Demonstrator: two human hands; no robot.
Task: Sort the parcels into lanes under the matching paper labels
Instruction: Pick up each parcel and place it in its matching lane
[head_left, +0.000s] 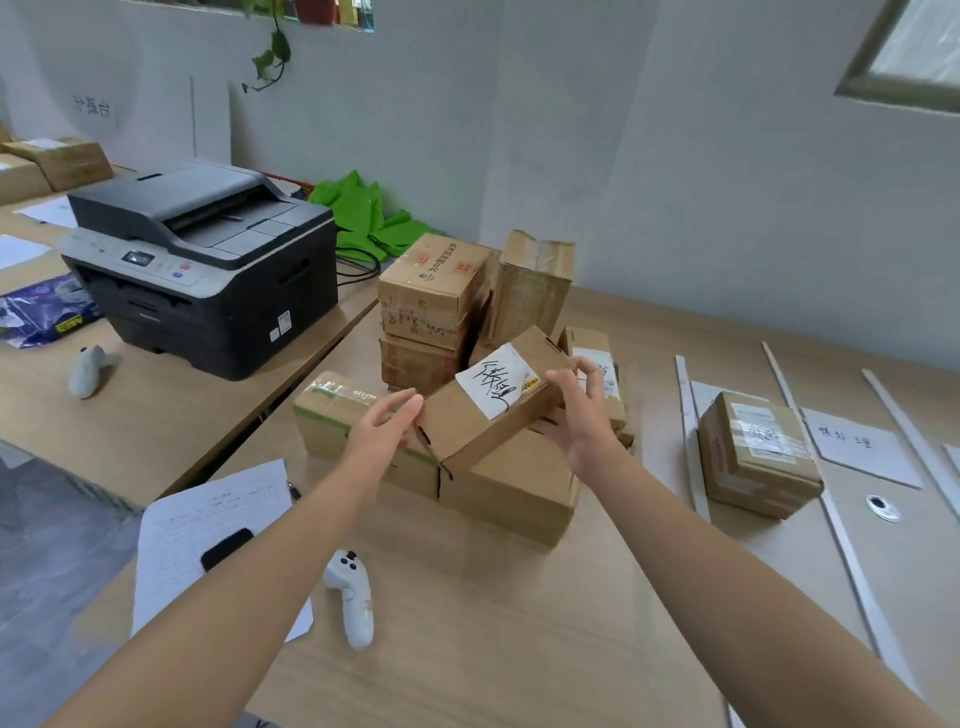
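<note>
A long cardboard parcel (467, 415) with a handwritten white label is lifted, tilted, above a pile of brown parcels (509, 488) in the middle of the table. My left hand (382, 431) touches its near-left end with fingers fairly straight. My right hand (579, 410) grips its far-right end, thumb on top. To the right, white strips (688, 415) mark lanes. One taped parcel (756, 454) sits in the first lane beside a paper label (857, 447) with handwriting.
Two stacked boxes (431, 296) and an upright box (530, 291) stand behind the pile. A white controller (353, 597), a paper sheet (208, 540) with a black phone (226, 548) lie near left. A printer (202, 260) sits on the left desk. A cable hole (881, 506) is at right.
</note>
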